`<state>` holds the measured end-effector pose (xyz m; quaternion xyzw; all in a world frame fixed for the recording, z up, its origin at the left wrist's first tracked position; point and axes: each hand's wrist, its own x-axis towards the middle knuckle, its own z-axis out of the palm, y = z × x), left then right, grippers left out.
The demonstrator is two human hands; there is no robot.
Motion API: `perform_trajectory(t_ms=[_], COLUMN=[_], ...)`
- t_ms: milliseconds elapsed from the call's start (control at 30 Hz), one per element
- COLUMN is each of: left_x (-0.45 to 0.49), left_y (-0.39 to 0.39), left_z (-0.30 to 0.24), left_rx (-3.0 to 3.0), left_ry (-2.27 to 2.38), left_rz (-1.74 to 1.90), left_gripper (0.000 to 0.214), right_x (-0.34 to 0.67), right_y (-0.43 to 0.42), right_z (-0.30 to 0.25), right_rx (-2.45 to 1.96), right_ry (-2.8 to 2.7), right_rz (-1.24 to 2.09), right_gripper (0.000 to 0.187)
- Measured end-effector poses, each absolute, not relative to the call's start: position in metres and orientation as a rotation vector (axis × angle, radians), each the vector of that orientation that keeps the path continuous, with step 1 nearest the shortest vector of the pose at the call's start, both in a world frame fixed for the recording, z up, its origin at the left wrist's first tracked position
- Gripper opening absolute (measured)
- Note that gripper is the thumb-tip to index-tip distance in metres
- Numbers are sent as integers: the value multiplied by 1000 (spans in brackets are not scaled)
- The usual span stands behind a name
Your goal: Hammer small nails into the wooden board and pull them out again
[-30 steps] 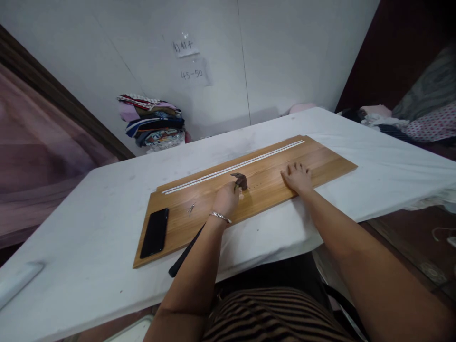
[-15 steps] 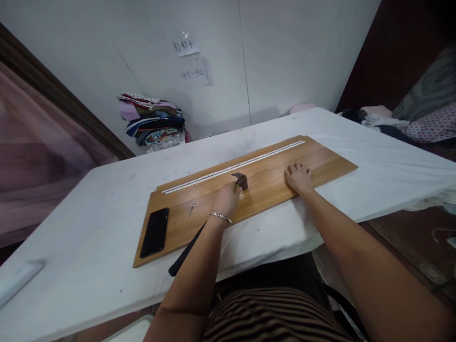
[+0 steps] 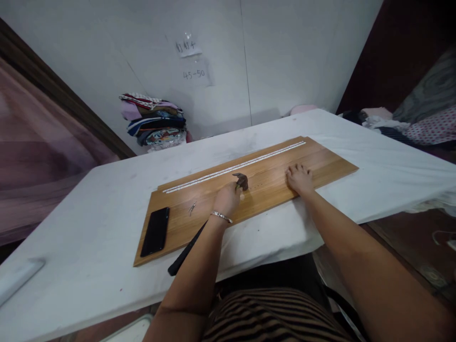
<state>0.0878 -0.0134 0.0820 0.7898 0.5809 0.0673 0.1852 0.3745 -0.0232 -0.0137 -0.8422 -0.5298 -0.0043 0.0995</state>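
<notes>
My left hand point(image 3: 226, 199) grips a claw hammer point(image 3: 187, 250) close to its head, over the middle of a wooden board point(image 3: 270, 176). The hammer's dark handle slants back past my wrist, beyond the board's near edge. The metal head is low over the board; whether it touches is hidden. My right hand point(image 3: 299, 179) lies on the board further right, fingers apart, holding nothing. Between my hands runs a short row of small dark dots point(image 3: 258, 185), probably nails or holes. A few loose nails point(image 3: 192, 208) lie left of my left hand.
A black phone point(image 3: 155, 232) rests on the board's left end. Two white measuring strips point(image 3: 233, 168) run along its far side. Beneath is a table with a white cloth point(image 3: 92, 228). Folded clothes point(image 3: 156, 121) are stacked by the wall, and more fabric point(image 3: 427, 124) lies right.
The view has shifted very slightly. My left hand stays on the hammer and my right hand stays on the board, with hardly any movement.
</notes>
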Motion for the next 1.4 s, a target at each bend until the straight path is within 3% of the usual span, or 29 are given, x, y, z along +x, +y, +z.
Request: perform_trajectory(t_ms=[1400], left_x=[88], left_y=[-11], left_z=[76], left_rx=[2255], left_ry=[1592], left_rz=[226], left_gripper=[26], right_x=[374], right_y=[-26], right_z=[-11], right_rx=[-2509], right_ry=[-1589], right_rz=[-28], right_gripper=[53])
